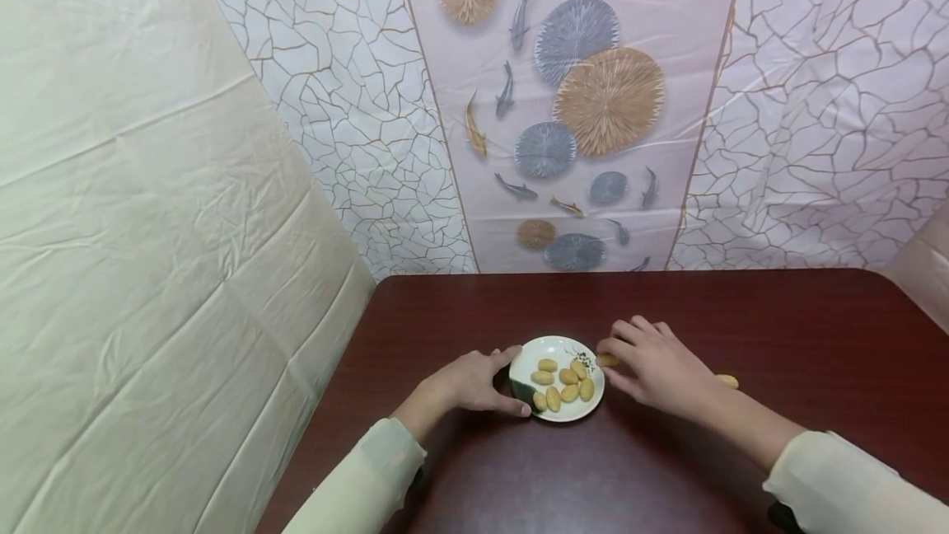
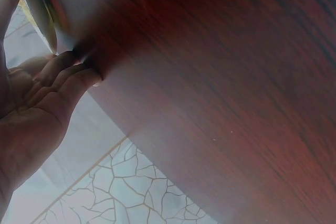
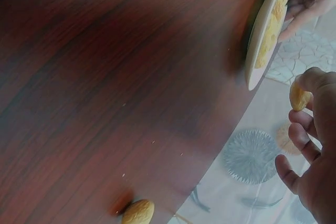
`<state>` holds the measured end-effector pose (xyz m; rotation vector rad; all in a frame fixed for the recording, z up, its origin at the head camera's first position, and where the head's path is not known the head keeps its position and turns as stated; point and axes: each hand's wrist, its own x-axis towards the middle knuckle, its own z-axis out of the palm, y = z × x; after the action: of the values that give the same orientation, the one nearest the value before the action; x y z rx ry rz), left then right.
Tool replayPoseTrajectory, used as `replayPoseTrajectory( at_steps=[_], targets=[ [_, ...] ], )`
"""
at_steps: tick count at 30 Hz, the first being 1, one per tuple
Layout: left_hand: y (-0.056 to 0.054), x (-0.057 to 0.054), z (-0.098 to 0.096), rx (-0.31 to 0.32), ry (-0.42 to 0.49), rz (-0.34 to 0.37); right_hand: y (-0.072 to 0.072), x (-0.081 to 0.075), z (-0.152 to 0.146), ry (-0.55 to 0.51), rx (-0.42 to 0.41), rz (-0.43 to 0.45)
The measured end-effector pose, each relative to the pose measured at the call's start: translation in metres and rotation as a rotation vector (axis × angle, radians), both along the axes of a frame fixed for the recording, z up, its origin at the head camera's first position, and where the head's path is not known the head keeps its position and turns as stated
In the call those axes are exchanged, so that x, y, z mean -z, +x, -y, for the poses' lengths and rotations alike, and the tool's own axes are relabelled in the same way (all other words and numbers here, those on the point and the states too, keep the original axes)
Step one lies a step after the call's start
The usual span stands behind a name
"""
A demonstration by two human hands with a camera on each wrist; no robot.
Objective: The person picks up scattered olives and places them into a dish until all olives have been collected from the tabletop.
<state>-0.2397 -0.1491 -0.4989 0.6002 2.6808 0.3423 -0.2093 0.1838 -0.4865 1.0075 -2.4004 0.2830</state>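
A small white plate (image 1: 552, 348) with a dark green patch and a dark sprig print stands on the table. On it lie several yellow-brown oval pieces (image 1: 568, 393), wrinkled, their kind unclear. My left hand (image 1: 474, 381) grips the plate's left rim, thumb at the near side and fingers at the far side. Just off the right rim, my right hand (image 1: 660, 369) pinches one such oval piece (image 3: 300, 97) between thumb and forefinger, its other fingers loosely bent. Another oval piece (image 1: 727, 381) lies on the table behind the right wrist, partly hidden in the head view.
The dark red-brown wooden table (image 1: 563, 476) carries a few tiny crumbs (image 3: 153, 142). A patterned cloth (image 1: 586, 204) with fish and round motifs hangs behind its far edge. Quilted cream cloth (image 1: 185, 270) stands along the left side.
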Motion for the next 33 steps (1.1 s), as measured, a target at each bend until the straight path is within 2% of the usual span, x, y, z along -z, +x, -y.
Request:
replayPoseTrajectory(
  at_steps=[4,5,16,24,33],
  targets=[
    [-0.002,0.002,0.001,-0.001,0.013,0.013,-0.001,0.0,0.007,0.003,-0.017,-0.014],
    [-0.005,0.006,0.003,0.007,0.012,0.0,-0.001,0.0,0.009,0.005,-0.018,-0.013],
    [0.002,-0.001,0.0,-0.003,0.002,0.0,0.0,0.006,0.029,0.035,-0.031,0.038],
    [0.001,0.001,-0.001,-0.001,-0.01,-0.02,0.0,0.012,0.04,0.1,-0.013,0.06],
    [0.0,0.003,-0.001,-0.004,-0.012,-0.023,-0.008,0.016,0.051,0.087,0.013,0.086]
  ],
)
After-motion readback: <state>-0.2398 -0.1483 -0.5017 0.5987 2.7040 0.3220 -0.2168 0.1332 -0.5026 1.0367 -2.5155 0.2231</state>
